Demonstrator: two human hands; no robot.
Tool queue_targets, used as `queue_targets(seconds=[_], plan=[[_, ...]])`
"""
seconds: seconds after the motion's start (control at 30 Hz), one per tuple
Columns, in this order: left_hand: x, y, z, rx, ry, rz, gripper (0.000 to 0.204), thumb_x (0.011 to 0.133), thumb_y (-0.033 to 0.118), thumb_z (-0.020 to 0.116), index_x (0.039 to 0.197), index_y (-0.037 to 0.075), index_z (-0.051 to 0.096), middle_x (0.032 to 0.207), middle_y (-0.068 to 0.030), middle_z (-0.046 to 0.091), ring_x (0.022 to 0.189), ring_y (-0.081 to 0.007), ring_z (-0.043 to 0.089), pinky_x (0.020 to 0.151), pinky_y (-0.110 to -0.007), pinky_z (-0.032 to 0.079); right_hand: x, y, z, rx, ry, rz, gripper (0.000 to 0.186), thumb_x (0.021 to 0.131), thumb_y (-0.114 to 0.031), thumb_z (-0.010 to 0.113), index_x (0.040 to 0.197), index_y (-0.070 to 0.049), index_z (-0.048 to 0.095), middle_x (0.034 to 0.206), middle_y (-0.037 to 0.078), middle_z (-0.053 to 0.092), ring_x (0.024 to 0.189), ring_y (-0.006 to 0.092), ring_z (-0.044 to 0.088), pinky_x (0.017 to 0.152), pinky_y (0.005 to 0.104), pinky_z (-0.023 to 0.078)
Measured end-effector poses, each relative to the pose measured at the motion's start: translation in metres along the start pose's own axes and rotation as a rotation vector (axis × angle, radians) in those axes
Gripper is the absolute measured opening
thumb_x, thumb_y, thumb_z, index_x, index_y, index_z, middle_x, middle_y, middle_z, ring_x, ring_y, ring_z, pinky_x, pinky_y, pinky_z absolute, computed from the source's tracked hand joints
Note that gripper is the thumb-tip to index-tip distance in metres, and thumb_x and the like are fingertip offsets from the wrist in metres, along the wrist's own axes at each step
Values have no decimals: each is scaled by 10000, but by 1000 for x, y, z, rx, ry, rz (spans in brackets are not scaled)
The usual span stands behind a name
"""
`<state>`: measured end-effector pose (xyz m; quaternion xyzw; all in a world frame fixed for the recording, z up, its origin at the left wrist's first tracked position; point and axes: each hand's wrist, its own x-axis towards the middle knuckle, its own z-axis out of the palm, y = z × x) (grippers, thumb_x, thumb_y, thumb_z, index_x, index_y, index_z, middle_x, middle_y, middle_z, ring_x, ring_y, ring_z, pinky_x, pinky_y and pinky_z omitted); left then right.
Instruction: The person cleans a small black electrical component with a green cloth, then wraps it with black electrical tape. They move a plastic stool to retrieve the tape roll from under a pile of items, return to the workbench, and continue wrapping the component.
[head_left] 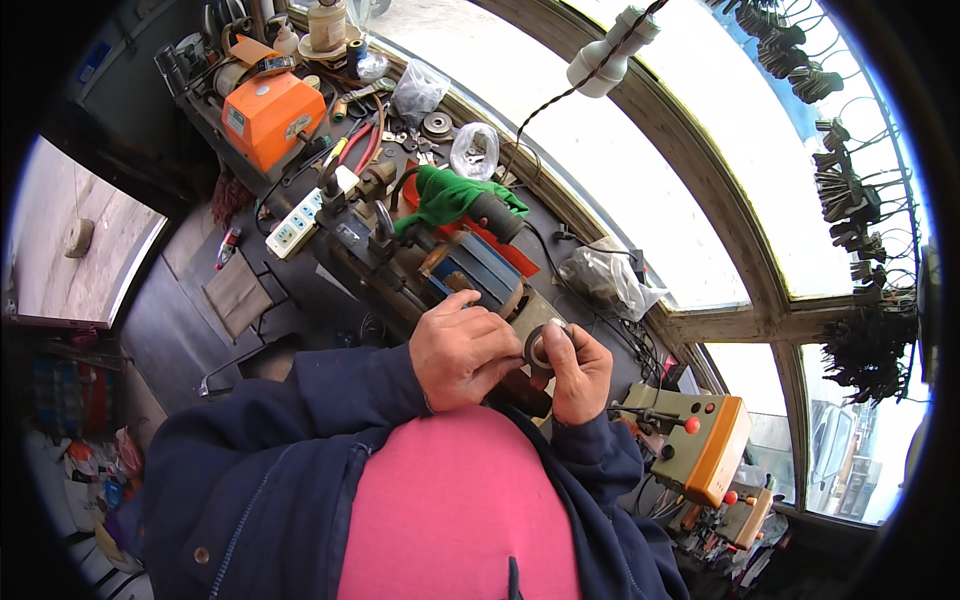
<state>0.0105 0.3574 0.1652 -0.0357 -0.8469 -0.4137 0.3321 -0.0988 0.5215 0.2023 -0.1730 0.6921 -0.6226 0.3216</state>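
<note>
A small dark ring (532, 346) with a pale centre is held in front of my chest. My right hand (575, 372) pinches it, the thumb lying across its right side. At its left edge are the curled fingertips of my left hand (467, 350); whatever they hold is hidden. Just beyond the hands stands a bench machine with a blue motor (472, 268). A green cloth (450, 196) is draped over its far side, beside a dark cylinder (495, 216).
An orange machine (272, 120) sits far left, near a white power strip (297, 226), pliers and loose keys. A beige and orange machine (708, 450) with red knobs stands at right. Bunches of keys (845, 190) hang by the windows. A folding stool (238, 295) is on the left.
</note>
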Motion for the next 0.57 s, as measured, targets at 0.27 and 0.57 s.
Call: queue_targets(seconds=[0.27,0.57], plan=[[5,6,2,-15,-13,-1,224,739,126,831,887,114,664,876,-36,690,861,-248,686,959,-537,502,4,6,-2,167,115,-82,283,1035,-233,644,851,-18,654,732,18,636,547,84,547,492,234,423],[5,2,0,17,-60,-41,279,706,154,864,921,109,692,882,-61,720,842,-268,708,994,-556,494,-4,-2,-3,2,48,-33,177,1017,-188,674,993,-15,704,843,4,689,709,66,593,633,205,473]])
